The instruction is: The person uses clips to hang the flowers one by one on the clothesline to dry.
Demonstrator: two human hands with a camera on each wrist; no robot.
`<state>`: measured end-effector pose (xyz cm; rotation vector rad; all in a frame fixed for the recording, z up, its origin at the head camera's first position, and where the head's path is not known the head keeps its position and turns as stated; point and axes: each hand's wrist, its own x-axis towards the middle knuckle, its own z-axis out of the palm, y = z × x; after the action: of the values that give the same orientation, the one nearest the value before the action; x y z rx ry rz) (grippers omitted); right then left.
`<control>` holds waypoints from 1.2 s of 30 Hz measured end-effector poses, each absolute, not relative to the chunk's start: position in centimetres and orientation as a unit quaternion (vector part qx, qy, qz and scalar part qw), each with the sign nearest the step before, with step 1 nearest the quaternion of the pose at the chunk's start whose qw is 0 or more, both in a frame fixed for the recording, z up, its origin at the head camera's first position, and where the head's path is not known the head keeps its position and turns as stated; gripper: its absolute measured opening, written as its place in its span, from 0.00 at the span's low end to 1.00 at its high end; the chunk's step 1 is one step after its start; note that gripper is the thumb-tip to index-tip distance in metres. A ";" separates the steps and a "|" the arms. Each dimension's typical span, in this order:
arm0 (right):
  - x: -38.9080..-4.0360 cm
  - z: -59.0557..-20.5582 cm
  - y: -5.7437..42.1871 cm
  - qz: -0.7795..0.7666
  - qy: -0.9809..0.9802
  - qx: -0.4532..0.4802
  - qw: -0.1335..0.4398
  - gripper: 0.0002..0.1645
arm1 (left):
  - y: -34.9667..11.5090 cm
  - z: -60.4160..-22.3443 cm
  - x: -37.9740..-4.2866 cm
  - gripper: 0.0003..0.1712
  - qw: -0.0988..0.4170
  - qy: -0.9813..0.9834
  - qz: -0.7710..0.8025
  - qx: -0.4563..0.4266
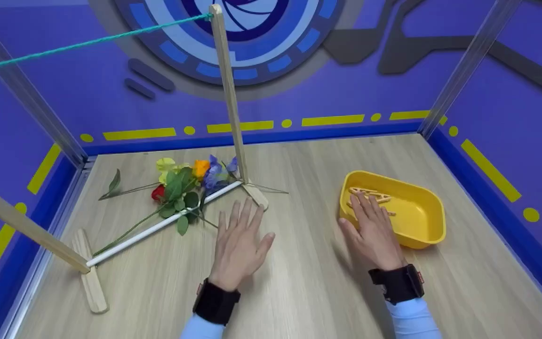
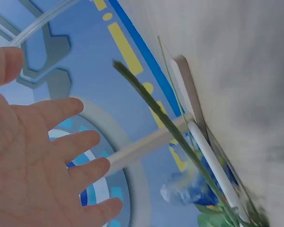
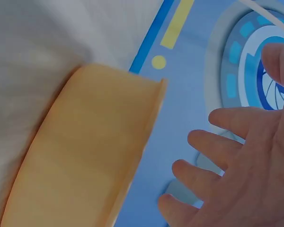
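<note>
My left hand (image 1: 239, 240) hovers palm down with fingers spread, near the foot of the right wooden post (image 1: 230, 94); it holds nothing. Beyond it lie artificial flowers around a white rod (image 1: 144, 235): a red rose (image 1: 158, 193), a yellow flower (image 1: 165, 165), an orange flower (image 1: 201, 168) and a blue-purple flower (image 1: 213, 174). In the left wrist view, a green stem (image 2: 168, 124) passes beyond the fingers. My right hand (image 1: 372, 233), also spread and holding nothing, is over the near left side of a yellow tub (image 1: 421, 212) containing several wooden clothespins (image 1: 379, 195).
A green string (image 1: 87, 43) runs from the right post's top toward the upper left. The left post (image 1: 26, 226) stands on a wooden foot (image 1: 94, 292). Blue-purple panels (image 1: 299, 94) enclose the wood-grain table (image 1: 308, 282) at the back and sides.
</note>
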<state>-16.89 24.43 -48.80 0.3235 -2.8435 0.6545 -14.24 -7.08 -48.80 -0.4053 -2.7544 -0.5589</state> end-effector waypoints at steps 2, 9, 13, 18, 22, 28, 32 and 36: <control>-17.0 -48.8 25.0 0.220 -0.965 0.105 0.101 0.40 | -6.6 -48.6 -14.3 0.35 0.153 -0.958 -0.191 -0.149; -17.9 -48.1 27.7 0.207 -0.972 0.089 0.066 0.40 | -5.2 -48.5 -14.4 0.34 0.168 -0.953 -0.183 -0.172; -18.9 -47.7 28.9 0.195 -0.976 0.080 0.053 0.39 | -4.4 -48.6 -14.7 0.34 0.166 -0.953 -0.180 -0.180; -20.5 -47.2 29.5 0.175 -0.980 0.091 0.038 0.34 | -3.2 -48.6 -15.3 0.34 0.149 -0.955 -0.173 -0.189; -21.9 -46.8 29.4 0.159 -0.981 0.109 0.022 0.24 | -2.4 -48.7 -15.7 0.34 0.134 -0.956 -0.172 -0.194; -23.5 -46.7 29.4 0.127 -0.981 0.146 0.008 0.17 | -1.0 -49.0 -16.1 0.34 0.123 -0.960 -0.159 -0.197; -24.3 -46.9 29.7 0.107 -0.979 0.176 -0.001 0.18 | 0.1 -49.1 -16.4 0.35 0.099 -0.962 -0.157 -0.199; -25.2 -47.2 29.7 0.092 -0.976 0.195 -0.020 0.17 | 1.3 -49.4 -16.6 0.35 0.074 -0.963 -0.162 -0.202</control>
<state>-25.17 29.70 -47.18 0.6201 -3.1067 0.2938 -16.59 1.31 -49.39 -0.6057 -2.8910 -0.4861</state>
